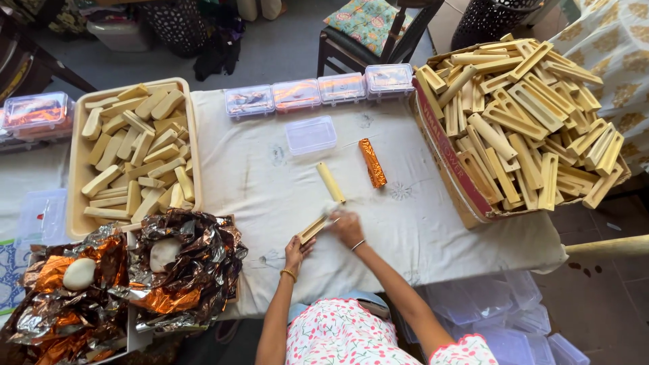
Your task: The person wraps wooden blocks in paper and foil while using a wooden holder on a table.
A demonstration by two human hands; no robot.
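White cloth is spread over the table, and its near edge is hidden by the person's body. At the right, a cardboard box heaped with wooden moulds is cut off by a patterned sheet. A tray of pale bars is seen far left. Near the middle, a wooden mould is grasped at its near end by the left hand. Its far end is pinched by the right hand; what lies inside cannot be made out.
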